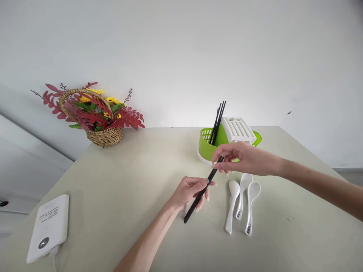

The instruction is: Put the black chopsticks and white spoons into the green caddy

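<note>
My left hand grips the lower part of the black chopsticks at centre frame, just above the worktop, while my right hand pinches their upper end. The three white spoons lie just right. I should square the tips together, lift them upright, and lower them steadily into the green holder behind, beside those already standing there.

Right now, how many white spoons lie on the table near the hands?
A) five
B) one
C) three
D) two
C: three white spoons lie side by side on the table, just below the right hand.
</note>
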Available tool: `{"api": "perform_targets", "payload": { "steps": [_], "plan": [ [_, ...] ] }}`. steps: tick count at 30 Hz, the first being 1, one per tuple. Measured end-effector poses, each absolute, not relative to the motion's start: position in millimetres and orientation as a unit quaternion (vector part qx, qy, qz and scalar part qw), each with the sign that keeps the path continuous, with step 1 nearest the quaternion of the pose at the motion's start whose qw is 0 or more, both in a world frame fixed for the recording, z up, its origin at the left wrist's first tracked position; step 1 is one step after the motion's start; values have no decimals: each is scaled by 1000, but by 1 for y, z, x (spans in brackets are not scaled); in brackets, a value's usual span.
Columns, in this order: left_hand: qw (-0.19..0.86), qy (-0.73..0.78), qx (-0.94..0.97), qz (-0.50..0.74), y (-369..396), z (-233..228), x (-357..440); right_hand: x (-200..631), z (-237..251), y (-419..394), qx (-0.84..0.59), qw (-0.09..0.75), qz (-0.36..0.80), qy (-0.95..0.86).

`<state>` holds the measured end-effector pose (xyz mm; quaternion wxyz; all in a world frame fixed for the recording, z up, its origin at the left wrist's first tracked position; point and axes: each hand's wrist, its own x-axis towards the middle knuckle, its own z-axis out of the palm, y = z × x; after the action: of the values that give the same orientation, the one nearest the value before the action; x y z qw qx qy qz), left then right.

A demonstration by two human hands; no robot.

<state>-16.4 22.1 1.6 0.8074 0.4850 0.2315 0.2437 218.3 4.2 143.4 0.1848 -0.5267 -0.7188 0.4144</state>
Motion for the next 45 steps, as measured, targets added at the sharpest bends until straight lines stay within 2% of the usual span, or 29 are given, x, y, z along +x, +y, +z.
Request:
{"api": "perform_targets", "payload": {
  "steps": [8, 17, 25, 37, 45],
  "plan": [
    [807, 225, 486, 248, 23, -2, -17, 217, 144, 2, -527, 193, 421, -713],
    [784, 227, 512, 268, 25, -5, -17, 216, 139, 2, -546, 251, 453, -658],
    [741, 229, 552, 305, 24, 6, -14, 223, 148, 5, -557, 313, 407, -653],
    [703, 249, 601, 288, 23, 2, -13, 227, 159, -2, -562, 319, 387, -658],
    [676, 269, 621, 292, 20, 1, -10, 223, 175, -11, -577, 317, 279, -699]
  ]
}}
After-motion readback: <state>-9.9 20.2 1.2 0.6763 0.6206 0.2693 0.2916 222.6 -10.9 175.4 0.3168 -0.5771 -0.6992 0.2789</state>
